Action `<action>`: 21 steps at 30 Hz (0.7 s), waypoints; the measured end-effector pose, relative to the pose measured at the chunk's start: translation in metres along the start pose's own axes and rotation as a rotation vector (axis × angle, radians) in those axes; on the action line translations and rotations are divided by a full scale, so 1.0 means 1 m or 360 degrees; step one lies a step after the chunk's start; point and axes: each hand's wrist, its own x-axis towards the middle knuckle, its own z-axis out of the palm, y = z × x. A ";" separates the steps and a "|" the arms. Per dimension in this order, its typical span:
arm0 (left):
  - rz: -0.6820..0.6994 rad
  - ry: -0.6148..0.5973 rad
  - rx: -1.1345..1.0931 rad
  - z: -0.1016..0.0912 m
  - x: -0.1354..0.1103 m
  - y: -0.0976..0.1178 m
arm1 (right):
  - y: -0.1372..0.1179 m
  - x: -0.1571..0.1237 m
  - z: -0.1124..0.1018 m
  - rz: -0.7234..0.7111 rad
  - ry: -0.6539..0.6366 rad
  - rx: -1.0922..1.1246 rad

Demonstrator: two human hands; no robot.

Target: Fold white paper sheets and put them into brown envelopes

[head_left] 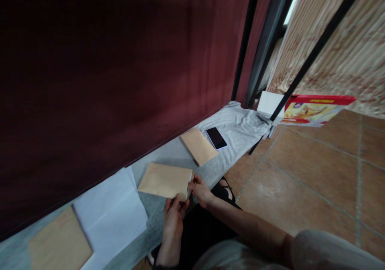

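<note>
A tan paper envelope (167, 180) lies across the narrow cloth-covered surface in front of me, its right end lifted toward my lap. My left hand (173, 214) pinches its near edge, thumb on top. At the right end, my right hand (201, 192) has its fingers closed on the envelope's open mouth, where a thin strip of white paper (189, 185) shows. How far that paper reaches inside is hidden. Left of the envelope rests a stack of white paper sheets (112, 212) with a crease across it.
Another tan envelope (199, 146) lies to the right beside a dark-screened phone (216, 138). A third envelope (60, 242) is at the far left. Grey cloth (240, 121) covers the surface, against a dark red panel (135, 61). A red-and-yellow box (313, 109) stands beyond a black pole (315, 55).
</note>
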 end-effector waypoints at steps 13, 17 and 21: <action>-0.0070 -0.0069 0.0055 -0.003 0.006 0.005 | 0.006 0.003 -0.003 0.0030 0.0017 -0.0027; -0.0036 -0.0091 0.0014 -0.001 0.004 0.003 | 0.006 0.003 -0.003 0.0020 -0.0015 -0.0045; -0.0026 -0.0143 0.0087 -0.002 0.008 0.004 | 0.004 0.003 -0.004 0.0040 -0.0098 -0.0079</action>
